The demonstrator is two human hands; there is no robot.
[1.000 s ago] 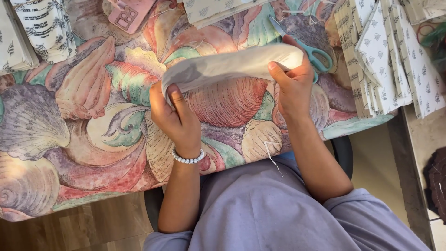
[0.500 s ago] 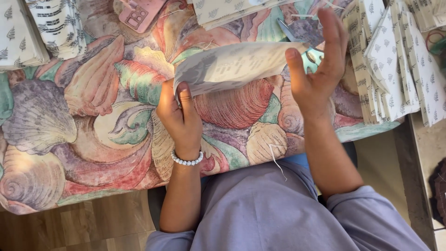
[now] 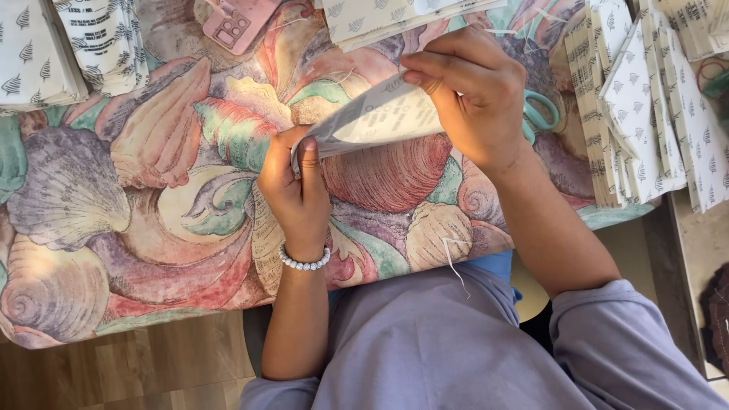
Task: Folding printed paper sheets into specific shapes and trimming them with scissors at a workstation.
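Both hands hold a folded white printed cloth piece (image 3: 380, 118) above the shell-patterned surface (image 3: 152, 197). The left hand (image 3: 296, 193) pinches its near end, grip clenched; the right hand (image 3: 471, 95) arches over, fingers clamping the far end.

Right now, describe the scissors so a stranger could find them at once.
Start at the shell-print tablecloth and go to its upper right. Behind the right hand, beside the stacked printed fabric pieces, lie the scissors. Their teal loop handles are the only plain, unpatterned thing there.
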